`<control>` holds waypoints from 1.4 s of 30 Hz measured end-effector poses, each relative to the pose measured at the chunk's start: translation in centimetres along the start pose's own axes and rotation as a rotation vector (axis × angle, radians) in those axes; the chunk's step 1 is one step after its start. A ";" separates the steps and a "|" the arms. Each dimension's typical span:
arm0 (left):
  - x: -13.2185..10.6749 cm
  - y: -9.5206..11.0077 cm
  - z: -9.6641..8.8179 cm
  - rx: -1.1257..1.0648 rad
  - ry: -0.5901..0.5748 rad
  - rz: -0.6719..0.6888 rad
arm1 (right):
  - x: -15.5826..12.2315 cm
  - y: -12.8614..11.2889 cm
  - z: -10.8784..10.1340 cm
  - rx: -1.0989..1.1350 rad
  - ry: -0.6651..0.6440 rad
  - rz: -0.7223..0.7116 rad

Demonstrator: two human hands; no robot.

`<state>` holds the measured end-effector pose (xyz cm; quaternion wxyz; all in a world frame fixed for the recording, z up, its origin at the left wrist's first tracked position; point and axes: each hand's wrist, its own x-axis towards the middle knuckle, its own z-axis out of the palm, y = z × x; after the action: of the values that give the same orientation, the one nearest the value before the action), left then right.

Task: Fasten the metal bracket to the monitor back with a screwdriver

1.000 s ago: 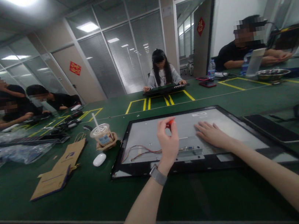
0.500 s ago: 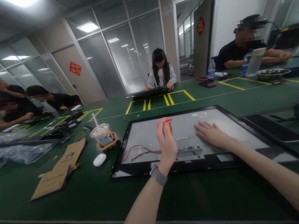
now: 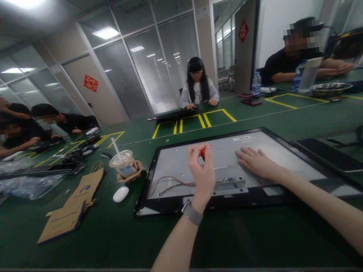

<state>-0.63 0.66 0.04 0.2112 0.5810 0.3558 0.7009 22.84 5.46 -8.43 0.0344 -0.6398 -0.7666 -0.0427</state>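
Note:
Before me a display panel (image 3: 167, 159) lies flat, its grey metal back up inside a black frame. My left hand (image 3: 201, 169), with a watch on the wrist, is closed around an orange-red handle (image 3: 203, 152), which looks like a screwdriver's; its tip is hidden. Just below that hand are a metal bracket (image 3: 231, 187) with connectors and a bundle of thin wires (image 3: 175, 186) running left. My right hand (image 3: 259, 163) rests flat on the panel's back, fingers spread, holding nothing.
Left of the panel stand an iced drink cup (image 3: 124, 164) in a cardboard holder, a white mouse (image 3: 121, 194) and a flattened paper bag (image 3: 70, 210). A black phone-like slab (image 3: 333, 155) lies to the right. Across the green table a co-worker (image 3: 198, 86) sits by a dark panel (image 3: 173, 115).
The fingers of my left hand have shifted and turned around the orange-red handle. My right hand stays put. Opposite, the co-worker's hands have moved on the dark panel, which slid slightly left.

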 end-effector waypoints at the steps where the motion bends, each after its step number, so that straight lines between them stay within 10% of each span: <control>1: 0.0 0.0 0.0 -0.012 -0.006 0.001 | 0.0 0.0 0.0 0.000 0.004 -0.002; 9: -0.1 -0.2 0.3 -0.157 -0.102 -0.135 | 0.1 0.2 0.3 0.010 0.031 -0.001; 42: 0.0 0.0 0.1 0.070 0.015 0.029 | 0.2 0.6 0.7 -0.008 0.036 -0.009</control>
<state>-0.49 0.68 0.05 0.1777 0.5878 0.3734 0.6953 23.36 5.87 -9.12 0.0455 -0.6356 -0.7685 -0.0574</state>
